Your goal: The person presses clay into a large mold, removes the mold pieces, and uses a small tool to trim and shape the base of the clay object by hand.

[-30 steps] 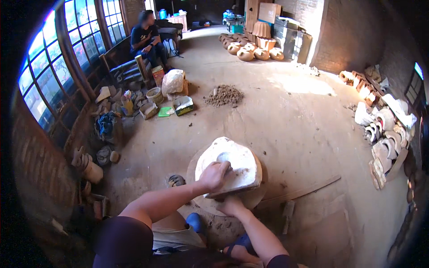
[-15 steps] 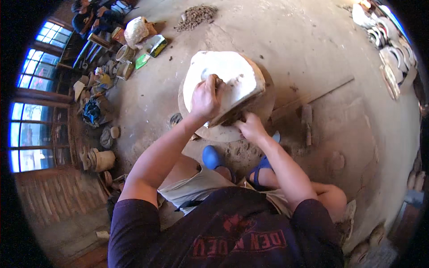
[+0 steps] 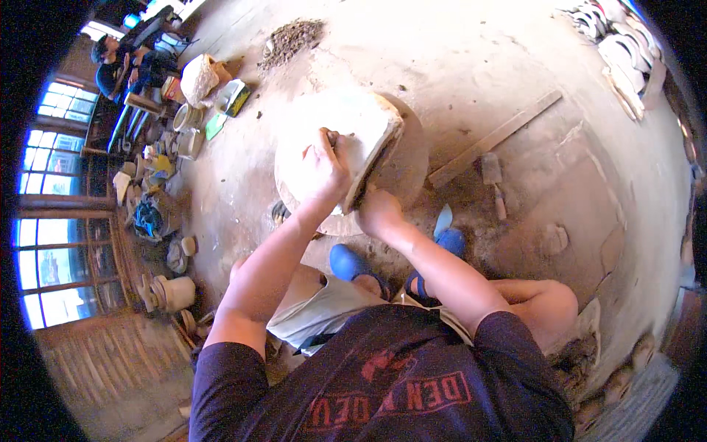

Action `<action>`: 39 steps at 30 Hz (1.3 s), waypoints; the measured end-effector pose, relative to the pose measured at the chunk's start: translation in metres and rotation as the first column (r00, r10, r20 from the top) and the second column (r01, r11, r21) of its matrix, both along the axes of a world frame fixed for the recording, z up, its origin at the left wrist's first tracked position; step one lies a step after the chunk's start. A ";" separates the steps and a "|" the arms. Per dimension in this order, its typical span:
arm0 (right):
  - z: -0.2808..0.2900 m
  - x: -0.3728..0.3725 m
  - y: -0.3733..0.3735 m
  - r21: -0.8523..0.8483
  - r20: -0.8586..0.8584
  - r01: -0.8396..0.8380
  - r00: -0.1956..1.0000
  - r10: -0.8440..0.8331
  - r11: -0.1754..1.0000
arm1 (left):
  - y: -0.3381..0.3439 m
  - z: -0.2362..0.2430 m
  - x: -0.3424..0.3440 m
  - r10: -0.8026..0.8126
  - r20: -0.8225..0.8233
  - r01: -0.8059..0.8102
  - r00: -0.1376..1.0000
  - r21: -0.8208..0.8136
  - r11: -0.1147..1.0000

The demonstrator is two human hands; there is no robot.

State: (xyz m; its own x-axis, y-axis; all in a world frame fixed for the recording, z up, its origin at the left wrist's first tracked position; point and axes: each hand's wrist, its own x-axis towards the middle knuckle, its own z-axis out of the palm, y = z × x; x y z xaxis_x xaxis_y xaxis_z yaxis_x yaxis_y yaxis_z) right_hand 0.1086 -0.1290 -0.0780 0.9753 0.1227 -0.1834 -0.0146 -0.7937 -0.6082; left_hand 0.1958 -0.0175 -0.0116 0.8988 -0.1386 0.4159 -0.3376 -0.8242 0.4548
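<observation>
A white plaster block [image 3: 331, 110] with a dark, brown-stained side rests on a round board [image 3: 409, 162] in front of me. My left hand [image 3: 327, 163] is on the block's top, fingers curled at its middle around a small brown thing I cannot make out. My right hand [image 3: 379, 215] grips the block's near right side, its fingertips hidden by the edge.
Blue clogs [image 3: 346, 261] are on my feet below the board. A plank [image 3: 501, 132] and trowel [image 3: 492, 169] lie to the right. A dirt pile [image 3: 291, 40], tubs [image 3: 188, 118] and a seated person [image 3: 125, 62] are upper left; pale moulded pieces [image 3: 626, 62] lie upper right.
My view has tilted down to the board and my legs. The block has turned, its dark side now running more steeply on the right, and both hands have moved with it.
</observation>
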 end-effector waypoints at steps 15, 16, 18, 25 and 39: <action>0.135 -0.005 -0.103 0.872 -0.042 0.166 0.962 -0.268 0.461 | -0.006 -0.005 -0.004 -0.289 0.025 0.278 0.957 -0.374 0.885; 0.130 -0.010 -0.106 0.560 0.395 0.080 0.849 -0.351 0.824 | 0.008 -0.027 0.012 -0.331 0.046 0.306 0.943 -0.515 0.801; 0.127 -0.048 -0.122 0.388 0.562 0.032 0.784 -0.264 0.921 | -0.003 -0.013 -0.033 -0.538 -0.239 0.359 0.808 -0.524 0.772; 0.071 -0.120 -0.213 0.267 0.569 0.066 0.794 -0.213 0.961 | -0.037 0.048 -0.065 -0.681 -0.309 0.691 0.664 -0.094 0.716; -0.129 -0.198 -0.486 -0.532 -0.224 0.720 0.388 -0.894 0.445 | 0.009 0.044 0.007 -0.262 -0.214 0.332 0.941 0.444 0.832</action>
State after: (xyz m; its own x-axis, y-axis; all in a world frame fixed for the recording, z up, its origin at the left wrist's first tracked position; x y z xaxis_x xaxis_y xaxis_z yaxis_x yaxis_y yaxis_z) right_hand -0.0892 -0.6147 -0.2070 0.3609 -0.8259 -0.4333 -0.9271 -0.3680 -0.0708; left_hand 0.2028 -0.0080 0.0320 0.8257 -0.5538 0.1076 -0.5632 -0.8199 0.1023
